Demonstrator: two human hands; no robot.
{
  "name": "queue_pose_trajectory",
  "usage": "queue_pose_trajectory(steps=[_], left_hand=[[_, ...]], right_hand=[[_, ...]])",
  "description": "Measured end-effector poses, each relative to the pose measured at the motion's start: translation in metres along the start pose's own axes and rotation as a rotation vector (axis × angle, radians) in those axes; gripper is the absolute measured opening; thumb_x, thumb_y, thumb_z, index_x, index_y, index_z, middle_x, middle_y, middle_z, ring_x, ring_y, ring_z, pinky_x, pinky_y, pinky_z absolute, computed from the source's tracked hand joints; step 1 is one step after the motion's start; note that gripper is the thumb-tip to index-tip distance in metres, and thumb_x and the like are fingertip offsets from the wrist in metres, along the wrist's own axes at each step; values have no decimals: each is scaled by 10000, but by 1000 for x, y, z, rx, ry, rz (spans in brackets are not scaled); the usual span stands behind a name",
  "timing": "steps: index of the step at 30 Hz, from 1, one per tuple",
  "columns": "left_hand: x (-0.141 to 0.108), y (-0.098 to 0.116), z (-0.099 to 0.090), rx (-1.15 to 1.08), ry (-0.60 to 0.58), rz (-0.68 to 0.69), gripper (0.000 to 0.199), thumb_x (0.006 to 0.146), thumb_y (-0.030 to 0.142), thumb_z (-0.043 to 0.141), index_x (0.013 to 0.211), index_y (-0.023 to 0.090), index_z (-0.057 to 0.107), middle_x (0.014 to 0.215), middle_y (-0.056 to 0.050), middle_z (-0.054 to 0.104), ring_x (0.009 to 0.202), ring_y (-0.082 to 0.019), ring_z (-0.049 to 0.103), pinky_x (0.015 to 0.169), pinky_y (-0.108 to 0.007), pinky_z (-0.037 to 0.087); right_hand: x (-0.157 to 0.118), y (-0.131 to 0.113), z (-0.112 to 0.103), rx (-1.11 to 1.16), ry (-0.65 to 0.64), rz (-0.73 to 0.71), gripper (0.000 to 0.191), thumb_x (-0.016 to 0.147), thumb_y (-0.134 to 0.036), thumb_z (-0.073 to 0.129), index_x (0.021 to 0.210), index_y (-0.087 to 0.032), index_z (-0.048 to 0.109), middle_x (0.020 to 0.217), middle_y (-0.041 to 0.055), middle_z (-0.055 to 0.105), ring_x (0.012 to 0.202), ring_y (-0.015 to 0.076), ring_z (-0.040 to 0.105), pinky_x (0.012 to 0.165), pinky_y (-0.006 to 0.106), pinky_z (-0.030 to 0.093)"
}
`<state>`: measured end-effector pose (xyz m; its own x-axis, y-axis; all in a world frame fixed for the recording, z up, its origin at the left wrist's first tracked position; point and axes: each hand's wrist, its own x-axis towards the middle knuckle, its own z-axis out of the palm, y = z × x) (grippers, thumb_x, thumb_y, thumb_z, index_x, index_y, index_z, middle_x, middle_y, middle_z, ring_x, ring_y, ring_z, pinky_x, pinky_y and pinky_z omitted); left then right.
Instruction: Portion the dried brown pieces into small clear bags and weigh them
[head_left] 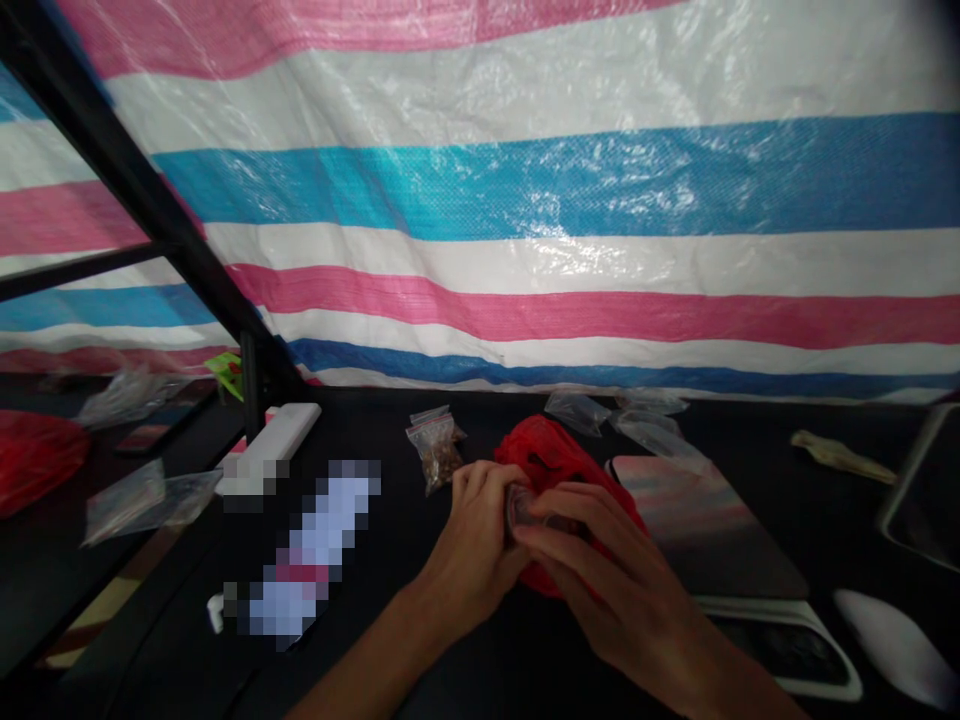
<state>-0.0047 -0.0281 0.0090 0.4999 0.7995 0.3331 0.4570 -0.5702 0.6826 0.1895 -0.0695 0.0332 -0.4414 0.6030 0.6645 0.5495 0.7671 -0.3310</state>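
Forearms point(379, 665) nearest, bottom of frame | left grip point(476, 530) and right grip point(607, 575) pressed together, pinching small dark item point(519, 508) between them | red plastic bag point(562, 465) against and behind grips | zip bag of brown bits point(436, 450) just beyond left grip | close fingertip hold steadies item well

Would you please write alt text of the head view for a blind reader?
The left hand and right hand hold a small dark item over a crumpled red plastic bag on a black tabletop. A zip bag of brown pieces lies beside them, before a striped tarpaulin.
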Motion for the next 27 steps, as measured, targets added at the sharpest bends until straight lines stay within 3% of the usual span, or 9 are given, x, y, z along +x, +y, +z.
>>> queue_pose_trajectory(steps=[3, 8, 12, 14, 18, 22, 27], left_hand=[[1, 0, -1, 16, 17, -9, 277, 961, 188, 597, 1204, 238, 474, 1119, -68, 628, 1053, -265, 549, 982, -475, 409], [-1, 1, -2, -33, -23, 60, 336, 932, 134, 614, 1216, 238, 466, 1171, -81, 634, 1063, -259, 574, 968, -442, 426], [-2, 1, 1, -28, -24, 63, 277, 958, 186, 625, 1178, 238, 466, 1134, -70, 630, 1050, -250, 579, 951, -424, 430], [-1, 0, 2, -7, -29, 66, 274, 955, 190, 628, 1170, 237, 464, 1113, -60, 630, 1029, -245, 578, 952, -429, 420], [0, 1, 2, 2, -21, 28, 424, 844, 108, 698, 1178, 233, 469, 1104, -50, 644, 999, -243, 577, 931, -422, 412], [1, 3, 0, 14, -5, -9, 332, 852, 139, 700, 1109, 230, 510, 1043, -47, 663, 949, -246, 585, 906, -420, 412], [2, 2, -1, 60, 66, -2, 126, 970, 266, 617, 1051, 219, 533, 1005, -60, 664, 911, -248, 589, 852, -412, 420]], right_hand=[[1, -2, -2, -50, 41, -3, 440, 959, -10, 564, 1324, -242, 644, 1272, 86, 672, 1253, 208, 607, 1059, 354, 556], [5, 1, -3, 118, 11, 100, 263, 999, -146, 625, 1235, -262, 645, 1235, 58, 702, 1156, 160, 692, 985, 249, 590], [3, 4, -3, 175, -44, 178, 311, 1011, -121, 577, 1262, -297, 625, 1329, 37, 683, 1229, 145, 672, 1064, 247, 548], [1, 4, -3, 146, -54, 143, 344, 1014, -80, 526, 1277, -279, 623, 1335, 54, 678, 1244, 153, 663, 1063, 260, 551], [1, 0, -2, -15, -75, 44, 330, 1028, -133, 542, 1329, -246, 616, 1218, 76, 722, 1112, 184, 717, 943, 288, 610], [1, 0, -2, -64, 7, 85, 284, 1010, -357, 644, 1273, -252, 633, 1088, 61, 739, 922, 177, 752, 781, 257, 637], [0, 3, 2, 28, 71, 165, 273, 999, -153, 583, 1243, -269, 626, 1243, 74, 707, 1148, 198, 714, 976, 301, 605]])
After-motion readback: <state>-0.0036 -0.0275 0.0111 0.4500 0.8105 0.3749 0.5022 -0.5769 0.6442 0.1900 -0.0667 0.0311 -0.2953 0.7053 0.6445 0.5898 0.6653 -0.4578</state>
